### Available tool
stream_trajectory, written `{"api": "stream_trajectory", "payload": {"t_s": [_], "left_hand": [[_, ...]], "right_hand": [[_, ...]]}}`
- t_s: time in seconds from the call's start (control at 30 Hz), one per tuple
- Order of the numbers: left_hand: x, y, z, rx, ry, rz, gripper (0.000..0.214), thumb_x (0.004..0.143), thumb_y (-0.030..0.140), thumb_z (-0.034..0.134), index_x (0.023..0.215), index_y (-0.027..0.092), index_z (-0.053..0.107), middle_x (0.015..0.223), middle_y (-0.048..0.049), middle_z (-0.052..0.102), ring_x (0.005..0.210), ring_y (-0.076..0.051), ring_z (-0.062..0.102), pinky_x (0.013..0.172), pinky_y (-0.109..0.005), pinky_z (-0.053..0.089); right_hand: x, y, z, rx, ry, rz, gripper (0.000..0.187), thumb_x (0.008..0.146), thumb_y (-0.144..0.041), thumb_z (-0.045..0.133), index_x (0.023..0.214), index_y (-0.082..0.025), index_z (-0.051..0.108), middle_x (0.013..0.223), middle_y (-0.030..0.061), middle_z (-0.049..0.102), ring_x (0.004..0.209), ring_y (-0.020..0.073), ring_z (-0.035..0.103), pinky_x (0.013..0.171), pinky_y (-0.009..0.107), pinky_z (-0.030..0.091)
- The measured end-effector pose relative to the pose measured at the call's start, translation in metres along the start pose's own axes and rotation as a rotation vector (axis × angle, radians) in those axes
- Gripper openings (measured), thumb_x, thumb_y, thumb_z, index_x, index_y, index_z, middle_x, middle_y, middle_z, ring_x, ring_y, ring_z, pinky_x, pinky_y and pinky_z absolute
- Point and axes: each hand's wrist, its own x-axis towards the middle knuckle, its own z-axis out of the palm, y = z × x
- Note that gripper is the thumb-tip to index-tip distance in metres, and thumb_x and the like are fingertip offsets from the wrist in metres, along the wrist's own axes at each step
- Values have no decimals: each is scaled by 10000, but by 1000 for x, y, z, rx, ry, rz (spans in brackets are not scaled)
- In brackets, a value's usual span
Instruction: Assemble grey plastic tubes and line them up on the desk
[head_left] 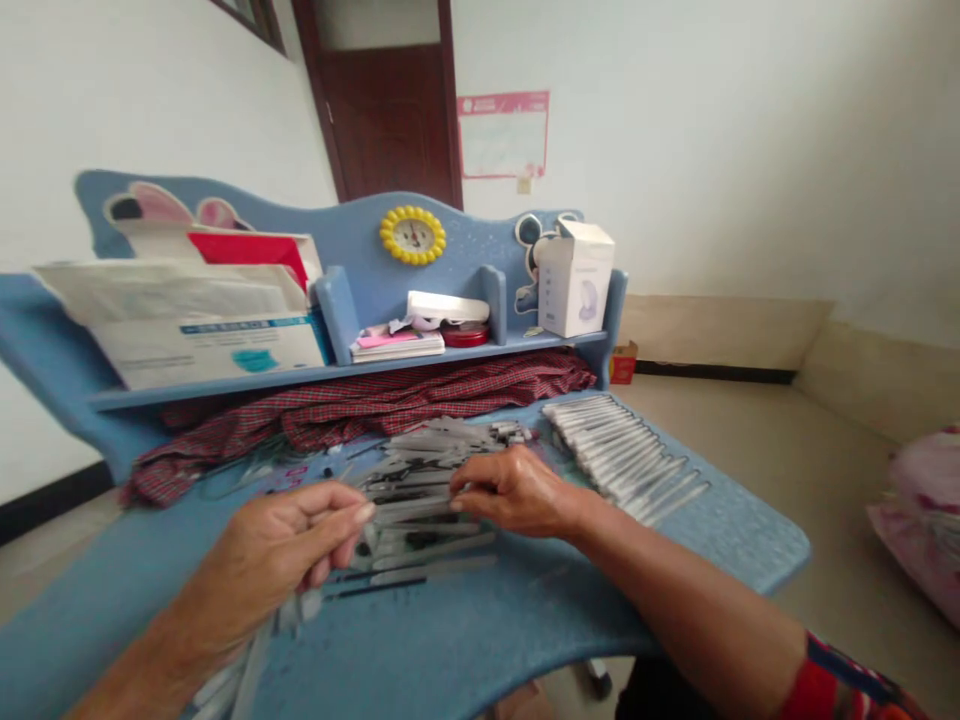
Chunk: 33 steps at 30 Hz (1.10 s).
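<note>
My left hand (300, 535) is closed in a pinch, thumb against the fingers, at the left side of a pile of pen parts. What it pinches is too blurred to make out. My right hand (517, 490) reaches over the pile with bent fingers closed together; whatever is between them is hidden. A frosted pen barrel (412, 509) lies between the two hands' fingertips. Around them are many translucent barrels and dark refills (382, 591). More barrels (251, 670) lie beneath my left wrist. A row of pens with whitish barrels (622, 450) lies side by side to the right.
The blue desk (450, 640) has a rear shelf. Below it is a red checked cloth (420, 395). On the shelf stand a mask box (225, 340), a notebook stack (397, 347), a red round tin (465, 335) and a white carton (577, 280). Pink fabric (926, 520) is at far right.
</note>
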Motion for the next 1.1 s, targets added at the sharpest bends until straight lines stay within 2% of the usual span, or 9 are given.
{"api": "stream_trajectory", "payload": {"t_s": [0.13, 0.23, 0.37, 0.5, 0.63, 0.83, 0.97, 1.1], "left_hand": [[-4, 5, 6, 29, -11, 1, 220, 716, 405, 550, 657, 201, 608, 484, 52, 549, 428, -94, 431, 450, -186, 318], [-6, 8, 6, 41, -30, 26, 254, 723, 424, 539, 640, 196, 615, 491, 46, 557, 431, -92, 435, 457, -183, 327], [-4, 7, 3, 26, 22, 43, 313, 744, 470, 502, 692, 193, 637, 496, 40, 563, 418, -87, 419, 437, -178, 300], [-2, 4, 0, 41, -4, 78, 320, 756, 457, 503, 674, 176, 632, 502, 36, 564, 422, -82, 414, 439, -173, 302], [-4, 2, 0, 55, 6, 107, 306, 761, 438, 527, 646, 172, 626, 485, 43, 546, 432, -82, 408, 446, -167, 303], [-6, 2, 0, 99, 2, 113, 270, 755, 421, 548, 738, 171, 650, 495, 55, 559, 433, -88, 441, 457, -167, 310], [-6, 4, 2, 170, -8, 111, 273, 762, 406, 540, 748, 162, 662, 506, 47, 566, 450, -90, 449, 468, -168, 318], [-6, 4, 4, 174, -2, 119, 266, 747, 401, 551, 746, 163, 669, 510, 39, 576, 448, -95, 457, 462, -177, 335]], "right_hand": [[0, -2, 5, -171, -62, -139, 185, 862, -289, 514, 949, -188, 643, 810, 18, 665, 734, 127, 591, 660, 215, 383], [0, -7, 3, -285, -85, -175, 210, 886, -286, 467, 981, -194, 630, 900, 35, 678, 798, 144, 597, 676, 226, 380], [3, -30, -19, -469, -145, -101, 189, 879, -245, 459, 937, -188, 630, 873, 47, 678, 749, 145, 581, 627, 234, 350], [1, -42, -51, -615, -255, 20, 138, 828, -207, 506, 812, -205, 643, 766, 23, 668, 660, 133, 554, 568, 240, 306], [-23, -18, -90, -593, -341, 89, 154, 784, -142, 518, 751, -200, 657, 731, 10, 658, 667, 124, 565, 599, 230, 335], [-91, 34, -145, -528, -289, 316, 163, 797, -211, 531, 738, -194, 682, 761, 33, 679, 685, 136, 594, 665, 242, 398], [-121, 55, -157, -489, -236, 359, 149, 784, -267, 557, 747, -215, 692, 772, 37, 682, 713, 154, 606, 680, 249, 419], [-133, 69, -152, -511, -256, 343, 170, 810, -259, 527, 791, -240, 695, 795, 54, 677, 714, 167, 615, 679, 276, 418]]}}
